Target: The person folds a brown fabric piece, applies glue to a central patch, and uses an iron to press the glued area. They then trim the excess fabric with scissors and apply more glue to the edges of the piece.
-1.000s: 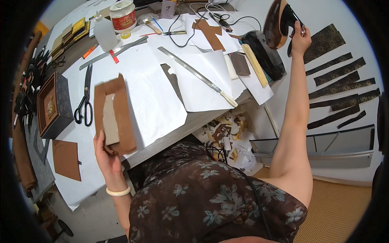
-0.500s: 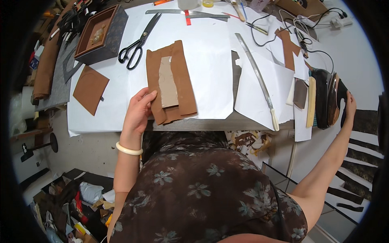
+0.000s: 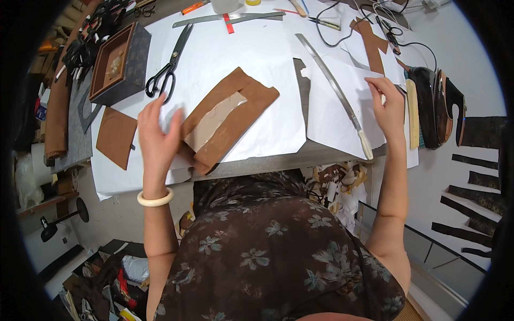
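Note:
A brown leather piece (image 3: 257, 101), with flaps around a beige panel (image 3: 214, 124), lies slanted near the table's front edge, its near end blurred by motion. Just left of it, my left hand (image 3: 159, 131) hovers with thumb and fingers spread, holding nothing. My right hand (image 3: 389, 107) is above white paper at the right; its fingers are loosely bent, with the thumb apart and no held thing visible. Beyond that hand, an iron (image 3: 443, 109) stands at the table's right end. Black-handled shears (image 3: 172, 64) lie past my left fingertips.
A long metal blade with a pale handle (image 3: 333, 80) lies between the leather and my right hand. At the left are an open box (image 3: 128, 69) and a smaller brown piece (image 3: 116, 138). A steel ruler (image 3: 203, 20) crosses the back; cables (image 3: 393, 32) tangle at back right.
My right hand has let go of the iron and come left over the table. The leather piece has turned clockwise, and my left hand has released it and moved left.

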The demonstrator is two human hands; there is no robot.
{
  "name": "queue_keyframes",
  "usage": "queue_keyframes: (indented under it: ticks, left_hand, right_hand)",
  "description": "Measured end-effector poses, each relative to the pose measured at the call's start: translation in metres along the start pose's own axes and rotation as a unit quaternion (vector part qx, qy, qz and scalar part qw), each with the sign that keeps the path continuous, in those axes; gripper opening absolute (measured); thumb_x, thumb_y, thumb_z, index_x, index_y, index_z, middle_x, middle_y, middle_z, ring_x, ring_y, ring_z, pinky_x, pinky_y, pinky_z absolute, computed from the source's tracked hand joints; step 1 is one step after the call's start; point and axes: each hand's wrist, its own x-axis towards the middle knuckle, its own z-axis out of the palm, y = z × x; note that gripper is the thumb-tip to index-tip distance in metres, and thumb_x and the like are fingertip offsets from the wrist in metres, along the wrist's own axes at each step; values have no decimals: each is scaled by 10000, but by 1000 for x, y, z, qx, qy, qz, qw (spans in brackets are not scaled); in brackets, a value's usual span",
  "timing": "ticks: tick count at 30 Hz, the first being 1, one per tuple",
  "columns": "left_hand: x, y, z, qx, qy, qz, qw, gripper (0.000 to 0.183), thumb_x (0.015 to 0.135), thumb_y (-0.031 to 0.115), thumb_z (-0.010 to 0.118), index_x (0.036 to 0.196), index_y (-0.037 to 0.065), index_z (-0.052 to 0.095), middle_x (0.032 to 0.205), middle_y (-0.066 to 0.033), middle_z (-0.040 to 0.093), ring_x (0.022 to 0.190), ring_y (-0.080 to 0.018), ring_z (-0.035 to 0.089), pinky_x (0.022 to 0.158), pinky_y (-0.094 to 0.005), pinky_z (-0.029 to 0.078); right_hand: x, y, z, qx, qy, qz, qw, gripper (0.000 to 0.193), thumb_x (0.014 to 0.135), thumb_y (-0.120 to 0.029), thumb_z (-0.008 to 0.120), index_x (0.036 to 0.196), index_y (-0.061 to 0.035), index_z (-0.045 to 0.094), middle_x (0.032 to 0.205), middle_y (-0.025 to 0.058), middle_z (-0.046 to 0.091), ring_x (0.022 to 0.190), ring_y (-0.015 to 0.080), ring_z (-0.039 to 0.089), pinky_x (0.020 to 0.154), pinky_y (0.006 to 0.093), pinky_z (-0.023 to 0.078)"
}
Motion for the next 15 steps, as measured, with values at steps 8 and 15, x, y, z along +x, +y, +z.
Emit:
queue_keyframes:
  ticks: [8, 15]
  left_hand:
    - [-15, 59, 50, 39, -176, 80, 980, 1262, 708, 703, 848, 1610, 1, 313, 1538, -316, 375, 1430, -459, 385, 1193, -607, 321]
    - [-18, 22, 19, -65, -230, 100, 966, 1218, 652, 479, 946, 1619, 55, 340, 1564, -250, 391, 1427, -453, 397, 1223, -591, 301]
  right_hand:
    - [-19, -81, 34, 92, -81, 10, 992, 117, 970, -37, 667, 1055, 4, 737, 972, 126, 736, 838, 230, 691, 764, 326, 554]
    - [125, -203, 187, 185, -173, -229, 940, 201, 975, -143, 627, 1065, -28, 765, 996, 191, 751, 940, 390, 712, 858, 456, 565]
